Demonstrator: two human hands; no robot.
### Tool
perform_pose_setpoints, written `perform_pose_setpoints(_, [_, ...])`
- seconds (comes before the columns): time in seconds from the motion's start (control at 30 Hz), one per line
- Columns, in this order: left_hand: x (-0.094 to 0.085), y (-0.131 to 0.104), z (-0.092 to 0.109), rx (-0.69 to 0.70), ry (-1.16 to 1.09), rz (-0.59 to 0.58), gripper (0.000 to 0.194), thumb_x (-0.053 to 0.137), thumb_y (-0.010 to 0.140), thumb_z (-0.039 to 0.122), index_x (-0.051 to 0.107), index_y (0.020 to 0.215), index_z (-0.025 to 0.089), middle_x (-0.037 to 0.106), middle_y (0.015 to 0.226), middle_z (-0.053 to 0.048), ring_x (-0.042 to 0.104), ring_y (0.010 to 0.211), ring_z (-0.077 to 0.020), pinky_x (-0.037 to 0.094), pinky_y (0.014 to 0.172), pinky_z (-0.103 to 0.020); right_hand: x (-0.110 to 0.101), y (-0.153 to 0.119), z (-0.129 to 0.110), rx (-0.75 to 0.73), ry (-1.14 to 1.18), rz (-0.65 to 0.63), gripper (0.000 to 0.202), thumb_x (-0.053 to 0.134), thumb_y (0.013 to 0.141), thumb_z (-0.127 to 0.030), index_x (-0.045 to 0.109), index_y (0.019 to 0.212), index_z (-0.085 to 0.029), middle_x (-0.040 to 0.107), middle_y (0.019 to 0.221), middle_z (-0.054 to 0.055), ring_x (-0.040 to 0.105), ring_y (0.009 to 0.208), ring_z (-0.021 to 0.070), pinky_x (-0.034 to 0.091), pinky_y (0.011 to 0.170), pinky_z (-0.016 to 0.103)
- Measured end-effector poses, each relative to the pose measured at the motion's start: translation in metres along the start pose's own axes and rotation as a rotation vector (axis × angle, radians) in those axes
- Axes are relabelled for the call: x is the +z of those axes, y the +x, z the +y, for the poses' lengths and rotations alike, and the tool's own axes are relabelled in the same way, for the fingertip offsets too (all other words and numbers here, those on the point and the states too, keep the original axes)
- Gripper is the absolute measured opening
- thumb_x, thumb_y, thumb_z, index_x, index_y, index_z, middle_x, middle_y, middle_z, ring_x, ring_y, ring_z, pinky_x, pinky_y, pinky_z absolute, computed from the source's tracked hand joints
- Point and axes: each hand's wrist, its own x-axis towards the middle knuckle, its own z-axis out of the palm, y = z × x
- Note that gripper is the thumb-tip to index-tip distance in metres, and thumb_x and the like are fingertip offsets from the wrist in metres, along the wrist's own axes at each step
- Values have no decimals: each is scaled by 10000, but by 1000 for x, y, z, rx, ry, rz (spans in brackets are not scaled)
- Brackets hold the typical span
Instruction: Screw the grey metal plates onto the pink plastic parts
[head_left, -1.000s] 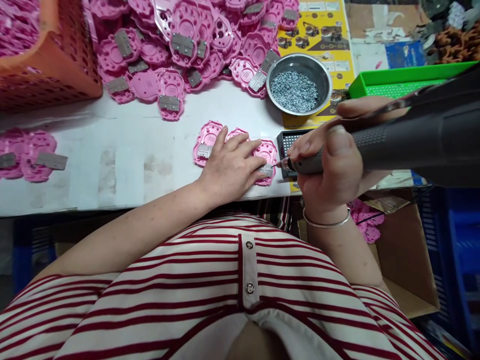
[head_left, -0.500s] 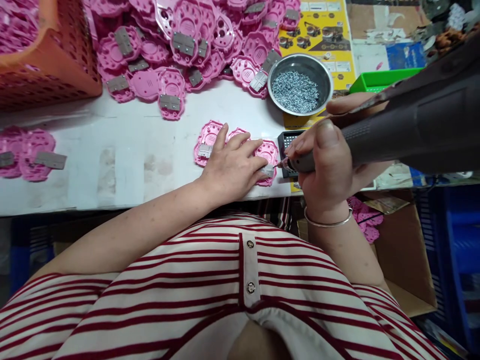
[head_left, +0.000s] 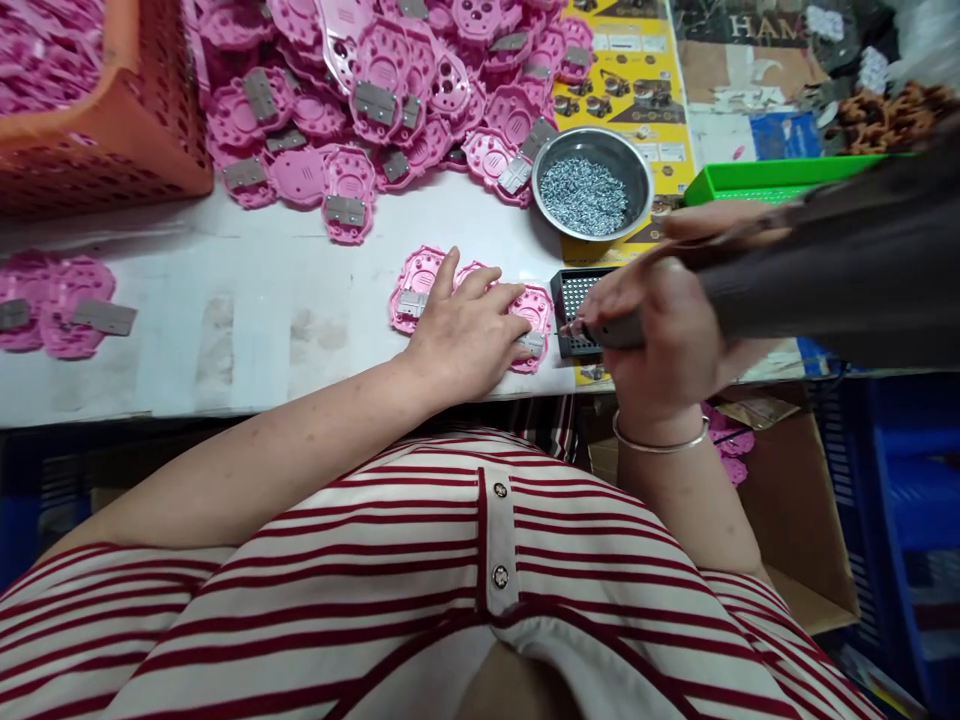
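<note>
My left hand [head_left: 474, 325] lies with spread fingers over a short row of pink plastic parts, partly hiding them. A pink part [head_left: 415, 290] with a grey metal plate shows left of the fingers. Another pink part [head_left: 530, 308] lies under the fingertips at the right, and a fingertip touches its grey plate [head_left: 531, 345]. My right hand [head_left: 664, 330] is wrapped round a dark electric screwdriver [head_left: 810, 270], blurred by motion. Its tip points left, over the edge of a small black perforated tray [head_left: 576, 290], a little apart from the pink part.
A metal bowl of small screws [head_left: 589, 185] stands behind the tray. A heap of pink parts [head_left: 375, 100] fills the back, beside an orange basket [head_left: 169, 130]. A green tray [head_left: 720, 180] is at right; two more pink parts [head_left: 79, 290] lie far left.
My right hand has drawn the screwdriver slightly right, its tip leaving the grey plate of the right-hand pink part. My left hand stays in place. The whole view has shifted a little.
</note>
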Motion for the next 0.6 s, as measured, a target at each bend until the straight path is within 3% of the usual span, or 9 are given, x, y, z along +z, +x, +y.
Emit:
perform_pose_setpoints(0.07, [1, -1, 0, -1, 6, 5, 171, 655, 930, 310, 802, 1015, 294, 679, 1329, -61, 510, 1338, -364, 214, 1202, -736, -4, 4, -9, -119, 52, 115, 246, 653, 872, -487, 648, 1063, -333, 561, 754, -53, 477, 444, 50, 420, 416, 236])
perform_pose_setpoints(0.2, [2, -3, -1, -4, -4, 5, 178, 644, 937, 315, 804, 1006, 280, 680, 1326, -72, 519, 1326, -381, 203, 1189, -762, -12, 7, -11, -121, -11, 184, 200, 641, 883, -456, 669, 1011, -305, 556, 847, -25, 473, 458, 38, 422, 421, 234])
perform_pose_setpoints(0.4, [3, -4, -1, -6, -6, 15, 182, 631, 938, 310, 801, 1003, 307, 687, 1316, -53, 527, 1308, -371, 201, 1184, -769, -19, 1, 8, -113, -2, 152, 308, 634, 879, -521, 597, 1087, -297, 500, 756, -25, 392, 435, 49, 388, 426, 251])
perform_pose_setpoints(0.6, [3, -5, -1, -16, -7, 18, 175, 641, 933, 310, 800, 1006, 300, 682, 1324, -54, 526, 1308, -367, 197, 1188, -765, -22, -1, 11, -63, -107, 136, 371, 587, 882, -599, 524, 1098, -305, 561, 985, 18, 429, 482, 51, 408, 455, 277])
